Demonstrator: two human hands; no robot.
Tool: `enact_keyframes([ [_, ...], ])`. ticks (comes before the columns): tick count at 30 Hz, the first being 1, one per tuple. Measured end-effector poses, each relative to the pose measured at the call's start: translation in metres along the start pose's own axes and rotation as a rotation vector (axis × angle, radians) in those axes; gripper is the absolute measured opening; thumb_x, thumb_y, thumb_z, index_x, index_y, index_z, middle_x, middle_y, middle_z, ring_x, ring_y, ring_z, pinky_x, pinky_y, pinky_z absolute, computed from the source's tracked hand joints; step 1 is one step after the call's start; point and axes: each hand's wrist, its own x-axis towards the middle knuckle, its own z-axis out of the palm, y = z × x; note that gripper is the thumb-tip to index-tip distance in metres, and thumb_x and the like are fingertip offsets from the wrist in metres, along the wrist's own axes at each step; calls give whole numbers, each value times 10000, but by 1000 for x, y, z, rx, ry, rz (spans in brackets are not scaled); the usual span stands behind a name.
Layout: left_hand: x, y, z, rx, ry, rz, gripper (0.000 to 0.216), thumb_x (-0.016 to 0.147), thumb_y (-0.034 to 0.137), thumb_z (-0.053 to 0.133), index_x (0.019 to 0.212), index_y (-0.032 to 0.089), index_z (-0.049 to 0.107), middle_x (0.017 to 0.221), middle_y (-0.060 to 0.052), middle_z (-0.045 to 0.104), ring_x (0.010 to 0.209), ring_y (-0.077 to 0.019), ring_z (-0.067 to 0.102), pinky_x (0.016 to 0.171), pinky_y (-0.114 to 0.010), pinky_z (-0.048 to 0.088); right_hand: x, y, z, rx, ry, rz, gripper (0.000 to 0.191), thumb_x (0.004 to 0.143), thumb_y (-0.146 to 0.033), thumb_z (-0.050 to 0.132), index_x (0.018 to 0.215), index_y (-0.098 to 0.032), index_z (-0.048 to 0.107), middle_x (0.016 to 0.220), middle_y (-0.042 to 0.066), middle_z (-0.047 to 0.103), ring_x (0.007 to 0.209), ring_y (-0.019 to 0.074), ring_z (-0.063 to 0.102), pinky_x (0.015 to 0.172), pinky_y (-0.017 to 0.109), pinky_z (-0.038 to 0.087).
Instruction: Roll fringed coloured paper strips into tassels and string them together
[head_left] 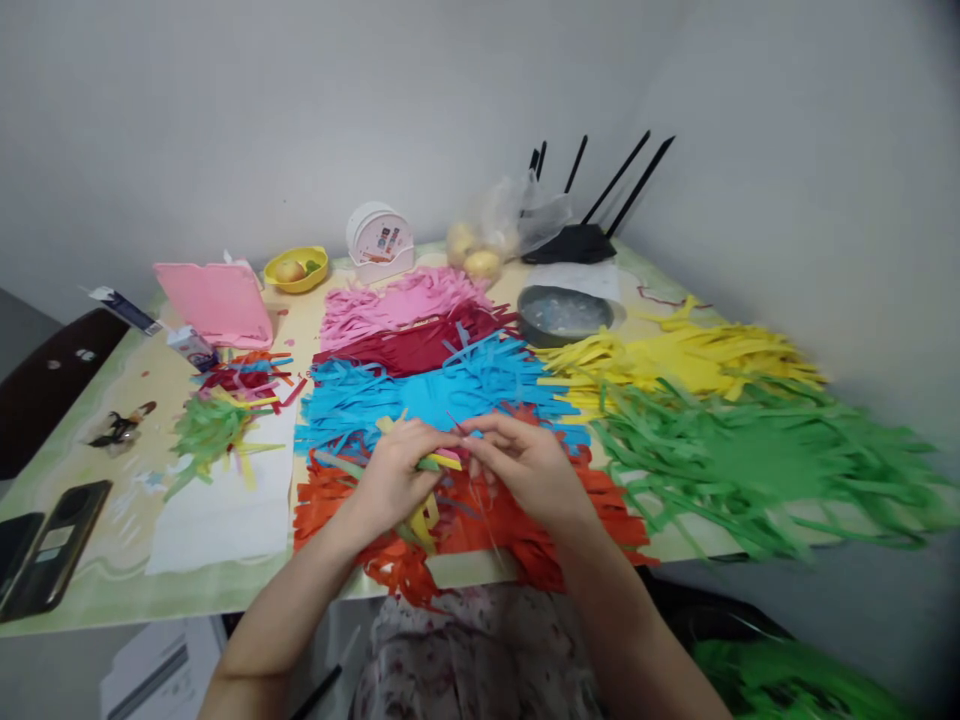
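My left hand [401, 470] is closed round a small bunch of coloured strips [422, 518], yellow, green and pink, whose ends hang below the fingers. Close beside it, my right hand [517, 462] pinches what looks like a thin reddish thread at the end of the bunch; a fine strand [489, 530] trails below. The fingertips nearly meet, so the pinch is partly hidden. Under both hands lies an orange fringed sheet [469, 525]. Beyond it are blue [439, 395], dark red [401, 350] and pink [409, 300] fringed sheets, overlapping in rows.
Yellow [690, 360] and green [765, 460] fringed sheets spread over the right side. A grey bowl [566, 315] stands behind. Left are a finished-looking strip bundle [214, 425] on white paper [225, 525], phones [56, 550] and a pink tablet case [214, 300]. A black router [574, 243] stands at the back.
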Motion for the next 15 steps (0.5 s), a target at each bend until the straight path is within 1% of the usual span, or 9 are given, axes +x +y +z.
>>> enact_keyframes([
  [2,1,0,2,-20,-15,-31,418,731,17,536,1021,218,761,908,-64,765,848,-199,657,828,-336,478,2,2,-3,-18,23,-27,240,790,-423,682,838,-188,668,590,-16,618,464,108,519,437,230,423],
  [4,3,1,2,-75,-18,-101,375,744,36,569,994,227,773,904,-56,767,850,-196,662,854,-339,480,2,2,-5,22,126,-98,203,787,-389,706,778,-195,648,699,8,656,485,92,518,419,215,405],
  [6,5,1,0,-176,11,-174,292,772,83,614,963,225,784,927,-55,765,873,-194,670,878,-333,484,1,2,-8,162,257,-167,179,825,-370,687,796,-210,612,790,7,678,455,69,487,371,200,363],
  [7,6,1,-1,-234,31,-206,244,788,123,641,957,219,788,970,-60,760,909,-196,671,894,-327,484,0,1,-9,237,321,-198,159,851,-360,668,824,-221,597,794,-5,678,425,58,460,348,193,338],
  [9,9,1,-6,-337,66,-275,186,812,219,678,959,199,790,1042,-71,736,969,-202,661,897,-311,484,-3,-2,-13,321,431,-268,112,872,-326,658,868,-236,592,722,-38,648,389,47,416,337,181,314],
  [10,10,1,-8,-378,77,-323,193,818,263,686,964,187,787,1034,-72,727,952,-199,658,869,-300,489,-4,-3,-14,321,477,-299,100,867,-309,671,882,-237,604,676,-50,623,388,47,410,343,179,314],
  [12,11,0,-12,-462,99,-444,249,810,321,702,998,170,765,898,-45,709,788,-160,643,734,-264,492,-7,-5,-18,267,581,-340,106,850,-305,698,892,-231,635,632,-53,596,410,56,429,359,184,323],
  [14,12,0,-13,-557,166,-548,319,753,326,756,1033,179,714,730,22,643,593,-103,565,576,-218,437,-9,-7,-20,154,682,-370,129,835,-331,716,896,-226,672,675,-29,632,462,77,484,397,206,367],
  [15,12,-1,-13,-597,211,-575,350,712,314,789,1021,190,684,673,55,597,529,-78,516,526,-198,400,-10,-7,-21,79,718,-383,141,828,-343,722,896,-224,690,716,-12,660,494,90,515,426,222,397],
])
